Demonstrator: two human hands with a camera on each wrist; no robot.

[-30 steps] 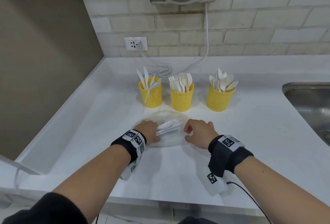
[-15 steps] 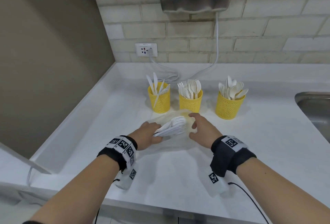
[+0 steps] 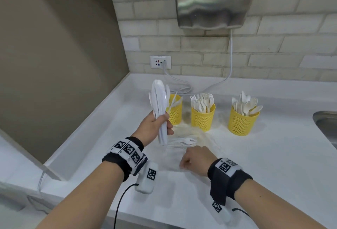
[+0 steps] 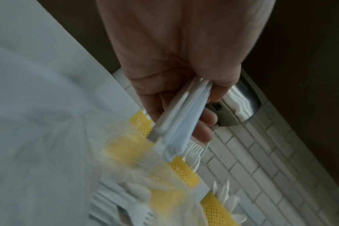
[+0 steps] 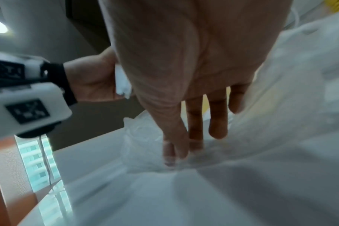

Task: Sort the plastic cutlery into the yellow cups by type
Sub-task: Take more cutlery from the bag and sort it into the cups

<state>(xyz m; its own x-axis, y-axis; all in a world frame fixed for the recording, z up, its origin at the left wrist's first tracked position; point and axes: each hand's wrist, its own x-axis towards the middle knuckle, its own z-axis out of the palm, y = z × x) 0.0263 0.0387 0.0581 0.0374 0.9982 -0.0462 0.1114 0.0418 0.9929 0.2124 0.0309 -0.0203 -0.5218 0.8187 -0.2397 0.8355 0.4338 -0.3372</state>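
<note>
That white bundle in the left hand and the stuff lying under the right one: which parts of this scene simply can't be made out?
- White bundle, head view: pieces overlap, so type and count stay unclear; left wrist view shows only blurred handles.
- Left cup, head view: partly hidden behind the bundle and the left hand.
- Clear plastic bag, right wrist view: motion blur; whether the right hand pinches it or only presses is unclear.
- Sink: cut off by the right edge.

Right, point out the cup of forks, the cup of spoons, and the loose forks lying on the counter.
cup of forks (image 3: 203,117), head view, on its yellow mesh wall.
cup of spoons (image 3: 242,123), head view, on its yellow mesh wall.
loose forks (image 3: 184,142), head view, on the handles near the tines.
</note>
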